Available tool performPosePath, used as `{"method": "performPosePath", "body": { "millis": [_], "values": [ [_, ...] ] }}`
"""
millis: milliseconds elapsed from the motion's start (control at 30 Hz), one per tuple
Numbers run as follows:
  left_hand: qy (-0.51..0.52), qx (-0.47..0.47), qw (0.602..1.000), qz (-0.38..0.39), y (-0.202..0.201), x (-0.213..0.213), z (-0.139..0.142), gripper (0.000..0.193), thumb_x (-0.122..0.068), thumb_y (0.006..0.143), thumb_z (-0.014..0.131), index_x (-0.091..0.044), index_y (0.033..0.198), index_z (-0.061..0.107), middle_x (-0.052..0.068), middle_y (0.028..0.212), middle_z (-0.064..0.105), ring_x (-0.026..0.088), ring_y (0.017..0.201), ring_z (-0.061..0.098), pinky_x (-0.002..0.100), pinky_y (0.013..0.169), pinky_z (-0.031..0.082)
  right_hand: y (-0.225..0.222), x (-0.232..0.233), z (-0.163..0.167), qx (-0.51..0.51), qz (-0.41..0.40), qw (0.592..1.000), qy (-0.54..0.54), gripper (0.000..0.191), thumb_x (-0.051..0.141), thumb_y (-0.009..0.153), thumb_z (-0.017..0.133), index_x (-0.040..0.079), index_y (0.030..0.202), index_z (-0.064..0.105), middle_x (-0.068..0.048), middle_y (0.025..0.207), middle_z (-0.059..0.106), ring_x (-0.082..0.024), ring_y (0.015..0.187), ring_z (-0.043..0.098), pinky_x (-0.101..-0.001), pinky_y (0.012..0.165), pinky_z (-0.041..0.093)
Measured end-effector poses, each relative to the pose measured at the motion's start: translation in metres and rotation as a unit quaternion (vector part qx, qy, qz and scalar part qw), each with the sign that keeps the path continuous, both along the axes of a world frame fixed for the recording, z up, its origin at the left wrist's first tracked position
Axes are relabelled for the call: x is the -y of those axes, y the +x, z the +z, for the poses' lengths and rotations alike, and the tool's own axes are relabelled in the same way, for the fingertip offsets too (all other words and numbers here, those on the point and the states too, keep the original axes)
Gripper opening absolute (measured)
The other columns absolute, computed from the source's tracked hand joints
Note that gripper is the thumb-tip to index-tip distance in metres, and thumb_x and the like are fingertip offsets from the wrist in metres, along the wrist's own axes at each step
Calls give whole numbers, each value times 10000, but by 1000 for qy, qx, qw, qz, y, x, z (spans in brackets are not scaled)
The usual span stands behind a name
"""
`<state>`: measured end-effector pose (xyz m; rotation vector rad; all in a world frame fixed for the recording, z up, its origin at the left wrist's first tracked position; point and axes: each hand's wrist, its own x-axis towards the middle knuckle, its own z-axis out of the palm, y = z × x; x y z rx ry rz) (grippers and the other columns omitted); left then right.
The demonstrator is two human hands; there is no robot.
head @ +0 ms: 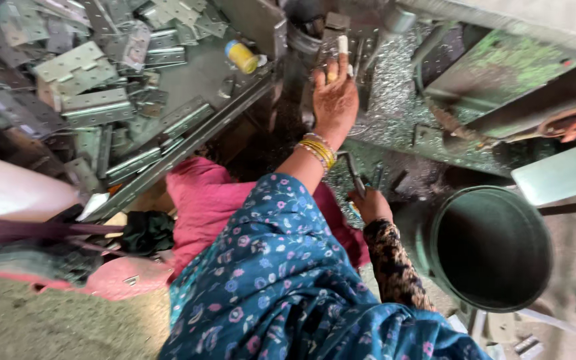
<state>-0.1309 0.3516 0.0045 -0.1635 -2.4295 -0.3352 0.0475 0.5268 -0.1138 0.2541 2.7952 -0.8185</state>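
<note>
From the head view I see my left hand (333, 100) stretched up and away, back of the hand toward me, its fingers (343, 57) reaching into the dark works of the press machine (315, 33). One fingertip wears a pale wrap. Whether those fingers have closed on anything I cannot tell; the tips vanish among the metal parts. Yellow bangles (318, 152) sit on that wrist, below which the blue floral sleeve (268, 267) runs back toward me.

My right hand (370, 203) lies lower and nearer, with a dark patterned sleeve behind it. Its fingers are curled shut around the lower end of a thin metal lever (353, 172) that rises between the two hands (its top end bends off to the left).

To the left, a sloping metal tray (188, 143) carries a heap of flat grey hinge plates (81, 87), piled loosely, with a small yellow spool (241, 57) lying near the machine end. Silvery metal shavings (395, 87) cover the machine bed just right of my left hand. A round dark-green bucket (491, 247) stands on the floor right of my right hand, close beside it. A pink cloth (208, 200) lies across my lap beneath the left arm.
</note>
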Motion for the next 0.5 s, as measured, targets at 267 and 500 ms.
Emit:
{"method": "performPosePath", "body": {
  "millis": [267, 500],
  "values": [
    [-23, 117, 993, 16, -19, -9, 12, 283, -233, 941, 561, -62, 1032, 768, 124, 1550, 474, 294, 1375, 431, 482, 1125, 305, 1, -8, -1, -23, 1, 997, 78, 486, 571, 908, 670, 100, 1013, 729, -219, 914, 719, -450, 905, 694, -543, 770, 536],
    [28, 61, 998, -18, -9, -3, 4, 262, -218, 945, 551, -76, 1036, 752, 133, 1539, 491, 288, 1372, 436, 487, 1117, 320, 3, 7, 37, 28, 5, 995, 99, 547, 623, 908, 658, 96, 1046, 715, -231, 969, 732, -444, 969, 697, -557, 807, 531]
  ]
}}
